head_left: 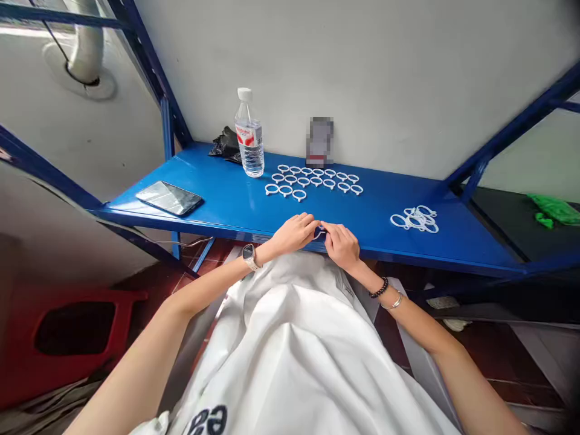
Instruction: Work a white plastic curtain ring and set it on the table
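Left hand (294,232) and right hand (341,243) meet at the shelf's (226,202) near edge, fingertips pinching one white ring (319,231) between them, steadied; ring rows (312,179) beyond.

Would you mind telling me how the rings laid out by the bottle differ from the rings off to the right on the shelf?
The rings by the bottle lie singly, spaced in rows; the rings to the right sit heaped, overlapping one another. The rowed group is spread wide and further back, near the wall; the heap is compact and closer to the front edge of the shelf. Both are white plastic rings with a small tab, lying flat.
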`<state>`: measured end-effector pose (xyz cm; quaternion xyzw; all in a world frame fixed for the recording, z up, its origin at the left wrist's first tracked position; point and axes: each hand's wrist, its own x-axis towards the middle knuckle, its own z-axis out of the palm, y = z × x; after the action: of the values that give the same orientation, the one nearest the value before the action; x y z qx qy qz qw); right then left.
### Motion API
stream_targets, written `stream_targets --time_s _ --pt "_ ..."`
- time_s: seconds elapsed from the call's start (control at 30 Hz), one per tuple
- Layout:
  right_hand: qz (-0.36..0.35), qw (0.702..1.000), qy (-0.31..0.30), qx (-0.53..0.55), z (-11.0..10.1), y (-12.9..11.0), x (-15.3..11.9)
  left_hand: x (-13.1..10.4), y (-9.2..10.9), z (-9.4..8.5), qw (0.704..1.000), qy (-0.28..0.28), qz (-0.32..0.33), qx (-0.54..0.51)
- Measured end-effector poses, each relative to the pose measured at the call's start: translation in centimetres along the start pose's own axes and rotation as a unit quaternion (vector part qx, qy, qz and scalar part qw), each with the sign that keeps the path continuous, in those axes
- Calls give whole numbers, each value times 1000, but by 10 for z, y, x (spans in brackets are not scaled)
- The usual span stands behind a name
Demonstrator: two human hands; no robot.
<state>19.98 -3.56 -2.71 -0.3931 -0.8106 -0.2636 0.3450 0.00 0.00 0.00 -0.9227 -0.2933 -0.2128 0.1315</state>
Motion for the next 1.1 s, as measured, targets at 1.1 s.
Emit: stream_targets --time_s 1.1 --pt "-3 999 -41 -16 -2 0 1 0 -2 2 999 22 22 -6"
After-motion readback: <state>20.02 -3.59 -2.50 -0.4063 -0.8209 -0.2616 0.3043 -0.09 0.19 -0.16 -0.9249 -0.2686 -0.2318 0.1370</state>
